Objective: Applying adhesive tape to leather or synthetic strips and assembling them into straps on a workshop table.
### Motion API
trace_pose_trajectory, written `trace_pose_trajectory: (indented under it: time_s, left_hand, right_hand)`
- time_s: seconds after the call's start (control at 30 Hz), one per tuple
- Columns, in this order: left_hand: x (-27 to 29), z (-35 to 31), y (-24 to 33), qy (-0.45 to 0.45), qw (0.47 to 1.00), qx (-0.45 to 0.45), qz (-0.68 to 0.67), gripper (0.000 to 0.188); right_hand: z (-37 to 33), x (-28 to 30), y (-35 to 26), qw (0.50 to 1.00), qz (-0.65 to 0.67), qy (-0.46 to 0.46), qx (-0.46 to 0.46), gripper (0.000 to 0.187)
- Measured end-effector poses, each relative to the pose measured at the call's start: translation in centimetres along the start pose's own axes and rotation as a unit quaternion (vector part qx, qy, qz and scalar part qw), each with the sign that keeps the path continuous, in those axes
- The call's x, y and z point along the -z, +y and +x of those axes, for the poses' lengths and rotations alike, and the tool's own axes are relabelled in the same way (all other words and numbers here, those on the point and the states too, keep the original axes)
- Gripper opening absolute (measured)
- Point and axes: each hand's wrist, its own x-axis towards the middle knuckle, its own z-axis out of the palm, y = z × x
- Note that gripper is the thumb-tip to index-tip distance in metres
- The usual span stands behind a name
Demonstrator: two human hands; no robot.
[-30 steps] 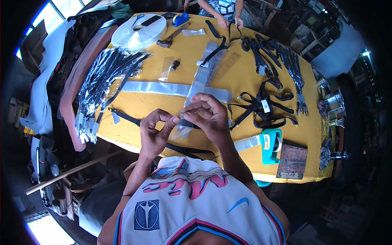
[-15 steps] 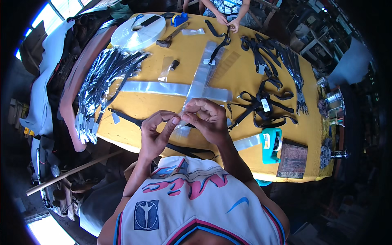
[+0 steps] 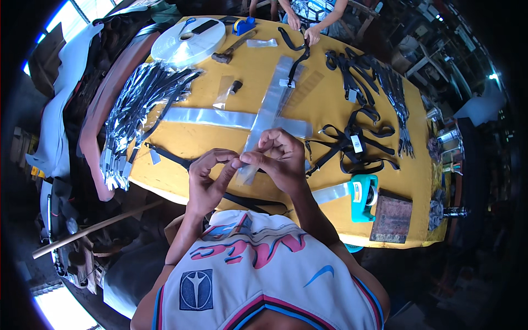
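My left hand (image 3: pixel 208 179) and my right hand (image 3: pixel 279 160) meet over the near middle of the table, thumbs and fingertips pinched together. What lies between the fingertips is too small to make out. Right beneath them runs a stack of long clear plastic sleeves (image 3: pixel 269 110), its near end showing below my fingers. Another row of clear sleeves (image 3: pixel 212 117) lies crosswise under it. A black strap (image 3: pixel 170 157) with a small tag stretches behind my left hand toward the table's near edge. Beyond my right hand lies a tangle of black straps (image 3: pixel 352 140) with a white label.
A teal tape dispenser (image 3: pixel 363 198) stands near right beside a dark flat block (image 3: pixel 391 216). Bagged straps (image 3: pixel 146 104) heap at left, below a large white roll (image 3: pixel 190 41) and a hammer (image 3: pixel 231 49). Across the yellow table (image 3: pixel 209 93), a co-worker's hands (image 3: pixel 311 34) handle a black strap.
My right hand's fingers have shifted slightly, with the fingertips still meeting those of my left. Across the table, the co-worker's hands have moved apart.
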Motion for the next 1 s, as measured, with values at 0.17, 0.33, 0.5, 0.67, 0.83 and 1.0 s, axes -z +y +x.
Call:
trace_pose_trajectory:
  time_s: [0.17,0.33,0.5,0.67,0.83,1.0]
  left_hand:
    - [-0.6,0.1,0.5,-0.019,1.000,0.018,0.006,0.011]
    - [-0.3,0.2,0.5,-0.014,0.999,0.037,0.027,0.011]
    - [-0.9,0.3,0.7,-0.030,0.998,0.029,0.047,0.012]
    - [-0.8,0.6,0.8,-0.004,0.999,0.024,0.035,0.011]
    - [-1.2,0.6,0.7,-0.016,0.999,0.009,0.033,0.011]
    - [-1.6,0.6,0.7,-0.014,0.999,-0.004,0.040,0.012]
  right_hand:
    - [-0.1,-0.1,0.0,0.999,-0.036,-0.016,-0.022,0.025]
    - [-0.1,-0.5,-1.1,0.999,-0.048,-0.011,-0.007,0.028]
    - [-0.1,0.1,-1.7,0.992,-0.120,-0.044,0.015,0.038]
    - [-0.7,1.7,-1.9,0.989,-0.145,-0.027,0.017,0.042]
    - [-1.1,1.9,-1.7,0.995,-0.100,0.001,-0.007,0.043]
    - [-0.9,1.4,-1.0,0.998,-0.059,0.014,0.034,0.040]
